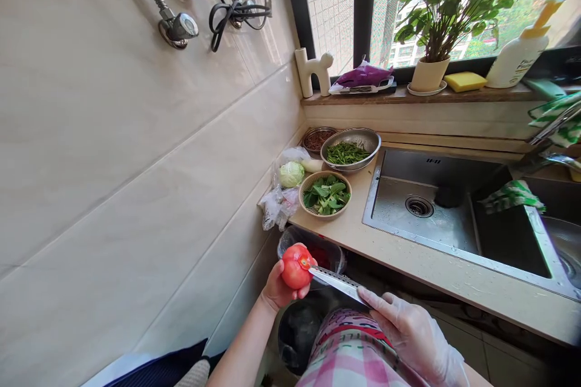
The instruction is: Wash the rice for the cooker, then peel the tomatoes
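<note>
A peeled red tomato (295, 275) rests in my left hand (278, 289), whose bare fingers curl round it from below. Its stem end faces up and to the right. In a clear plastic glove, my right hand (408, 329) grips a knife (338, 281) with its index finger laid along the blade; the handle is hidden in the palm. The knife's tip touches the tomato at the stem spot. Beneath both hands is a lined bin (336, 254) with red scraps in it.
On the counter stand a basket of leafy greens (313, 208), a metal colander (376, 144) of green beans and a cabbage (291, 175). A steel sink (394, 193) lies to the right. A dark bin (297, 338) sits below, near my apron (349, 357).
</note>
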Action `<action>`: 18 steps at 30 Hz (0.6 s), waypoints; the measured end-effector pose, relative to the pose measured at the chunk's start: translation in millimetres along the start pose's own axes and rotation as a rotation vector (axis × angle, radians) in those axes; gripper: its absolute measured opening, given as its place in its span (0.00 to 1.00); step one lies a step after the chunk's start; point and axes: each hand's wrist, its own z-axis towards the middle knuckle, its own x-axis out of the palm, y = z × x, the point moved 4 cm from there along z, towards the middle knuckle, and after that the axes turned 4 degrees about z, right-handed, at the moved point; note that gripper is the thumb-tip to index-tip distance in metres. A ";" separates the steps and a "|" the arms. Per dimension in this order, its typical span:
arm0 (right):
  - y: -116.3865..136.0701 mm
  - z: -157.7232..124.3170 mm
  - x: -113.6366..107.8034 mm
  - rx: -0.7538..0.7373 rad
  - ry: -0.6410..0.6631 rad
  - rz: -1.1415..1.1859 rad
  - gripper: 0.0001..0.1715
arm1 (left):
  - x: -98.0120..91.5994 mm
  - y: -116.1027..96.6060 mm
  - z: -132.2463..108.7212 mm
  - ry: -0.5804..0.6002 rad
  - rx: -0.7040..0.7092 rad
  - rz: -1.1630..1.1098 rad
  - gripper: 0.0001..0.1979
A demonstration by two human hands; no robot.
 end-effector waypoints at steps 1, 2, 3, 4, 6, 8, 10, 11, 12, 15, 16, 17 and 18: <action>0.1 0.8 -0.3 -0.005 -0.003 -0.010 0.25 | -0.9 1.3 -0.2 0.003 -0.018 -0.026 0.27; 0.0 1.5 -0.4 -0.011 -0.007 -0.021 0.25 | -1.7 2.2 -0.2 0.003 -0.038 -0.050 0.26; -0.3 2.1 -0.2 -0.018 -0.010 -0.032 0.25 | -2.5 2.9 -0.3 0.003 -0.060 -0.068 0.25; -0.9 2.6 0.2 -0.026 -0.009 -0.043 0.25 | -3.2 3.3 -0.5 0.000 -0.081 -0.078 0.26; -3.0 3.3 1.2 -0.033 -0.005 -0.066 0.25 | -4.4 3.2 -0.9 -0.017 -0.123 -0.085 0.27; -5.8 3.9 2.3 -0.033 0.004 -0.086 0.25 | -4.6 2.7 -1.4 -0.032 -0.179 -0.091 0.30; -8.4 4.8 3.1 -0.039 0.014 -0.097 0.25 | -3.3 2.0 -1.5 -0.018 -0.242 -0.094 0.31; -9.5 5.4 3.5 -0.045 0.020 -0.097 0.25 | -2.5 1.6 -1.3 0.000 -0.270 -0.090 0.32; -10.5 6.0 4.1 -0.051 0.027 -0.093 0.25 | -1.8 1.4 -1.0 0.025 -0.294 -0.081 0.32; -13.4 7.9 6.6 -0.049 0.056 -0.049 0.25 | -3.6 2.0 0.4 0.067 -0.304 -0.062 0.33; -14.4 8.3 7.6 -0.041 0.070 -0.022 0.25 | -5.4 2.4 0.9 0.061 -0.282 -0.059 0.33; -15.5 8.4 8.7 -0.030 0.084 0.008 0.25 | -7.5 2.9 1.3 0.046 -0.254 -0.058 0.32; -16.7 8.6 9.7 -0.015 0.096 0.037 0.25 | -9.7 3.6 1.5 0.024 -0.224 -0.062 0.31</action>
